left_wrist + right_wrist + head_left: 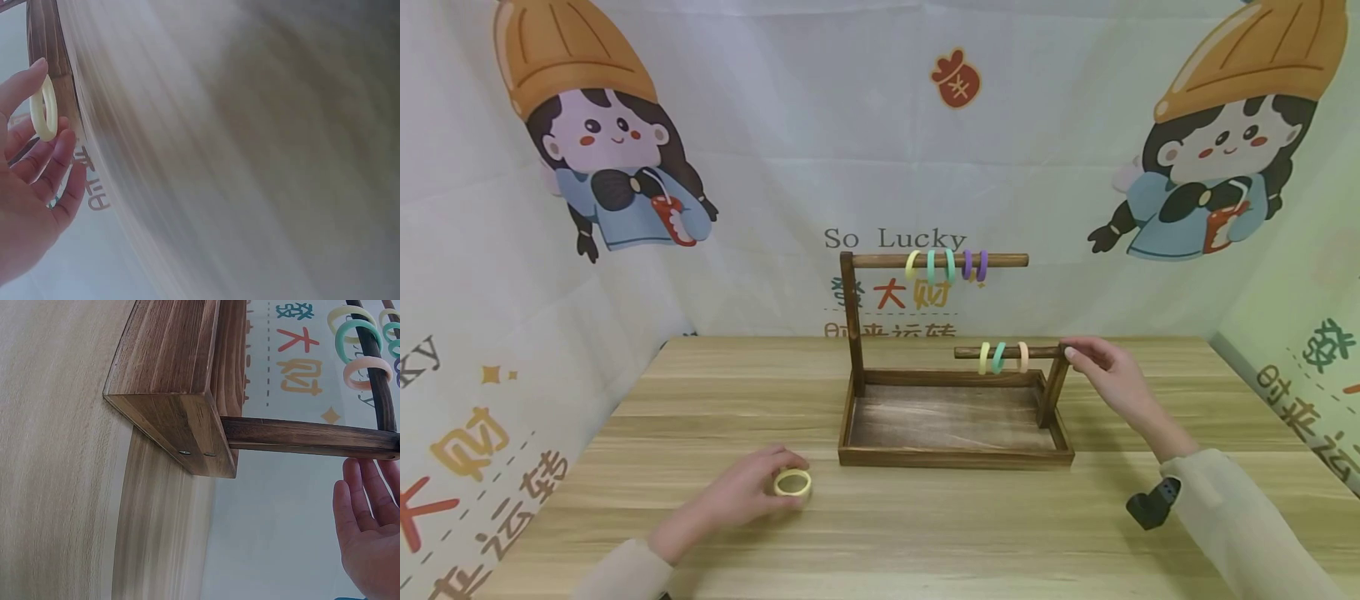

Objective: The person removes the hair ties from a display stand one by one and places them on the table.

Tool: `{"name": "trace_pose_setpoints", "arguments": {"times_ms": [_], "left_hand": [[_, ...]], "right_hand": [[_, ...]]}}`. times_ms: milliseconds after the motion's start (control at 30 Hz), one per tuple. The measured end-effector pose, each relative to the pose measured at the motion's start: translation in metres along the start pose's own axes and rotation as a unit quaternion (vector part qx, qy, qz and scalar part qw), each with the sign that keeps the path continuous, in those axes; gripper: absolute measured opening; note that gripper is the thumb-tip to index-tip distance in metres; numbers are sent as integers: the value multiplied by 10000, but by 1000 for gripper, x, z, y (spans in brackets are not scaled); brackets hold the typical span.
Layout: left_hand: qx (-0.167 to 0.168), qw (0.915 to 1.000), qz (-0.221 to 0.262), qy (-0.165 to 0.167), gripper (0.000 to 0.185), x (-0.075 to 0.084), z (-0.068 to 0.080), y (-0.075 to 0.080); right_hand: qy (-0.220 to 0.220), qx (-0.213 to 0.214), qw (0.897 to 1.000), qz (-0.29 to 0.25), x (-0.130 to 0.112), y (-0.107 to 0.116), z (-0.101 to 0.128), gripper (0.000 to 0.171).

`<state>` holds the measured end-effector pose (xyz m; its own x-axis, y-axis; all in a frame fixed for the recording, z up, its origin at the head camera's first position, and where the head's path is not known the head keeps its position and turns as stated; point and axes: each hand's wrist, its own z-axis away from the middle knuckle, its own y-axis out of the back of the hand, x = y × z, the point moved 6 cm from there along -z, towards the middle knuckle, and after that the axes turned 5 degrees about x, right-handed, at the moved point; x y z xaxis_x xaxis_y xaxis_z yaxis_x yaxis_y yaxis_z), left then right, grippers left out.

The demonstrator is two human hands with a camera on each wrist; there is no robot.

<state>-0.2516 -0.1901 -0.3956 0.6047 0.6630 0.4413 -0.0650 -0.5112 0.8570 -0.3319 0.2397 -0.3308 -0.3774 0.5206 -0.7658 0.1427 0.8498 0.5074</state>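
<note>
My left hand (752,487) pinches a pale yellow ring (36,115) between thumb and fingertips, low over the table in front of the wooden rack (955,457). The other fingers of that hand curve loosely in the left wrist view. At the rack's right end, my right hand (1108,375) holds the top of the short post (306,436) with thumb and index fingertips. Its other fingers extend beside the post in the right wrist view. The short bar (966,353) carries a yellow ring, a green ring (997,358) and a peach ring (350,374).
Higher up on the rack, the long bar (880,261) carries a yellow ring (910,265), two green rings and two purple rings. A shallow tray base joins both posts. The wooden table (925,533) meets printed cloth walls (775,167) at the back and sides.
</note>
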Motion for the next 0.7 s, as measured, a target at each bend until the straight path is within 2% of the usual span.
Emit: {"name": "trace_pose_setpoints", "arguments": {"times_ms": [333, 700], "left_hand": [[-103, 9998, -83, 147, 38, -8, 6, 3], [-272, 9992, -293, 26, 33, -11, 7, 1]], "right_hand": [[10, -10, 10000, -5, -1, 0, 1, 45], [-65, -62, 10000, -30, -1, -1, 1, 46]]}}
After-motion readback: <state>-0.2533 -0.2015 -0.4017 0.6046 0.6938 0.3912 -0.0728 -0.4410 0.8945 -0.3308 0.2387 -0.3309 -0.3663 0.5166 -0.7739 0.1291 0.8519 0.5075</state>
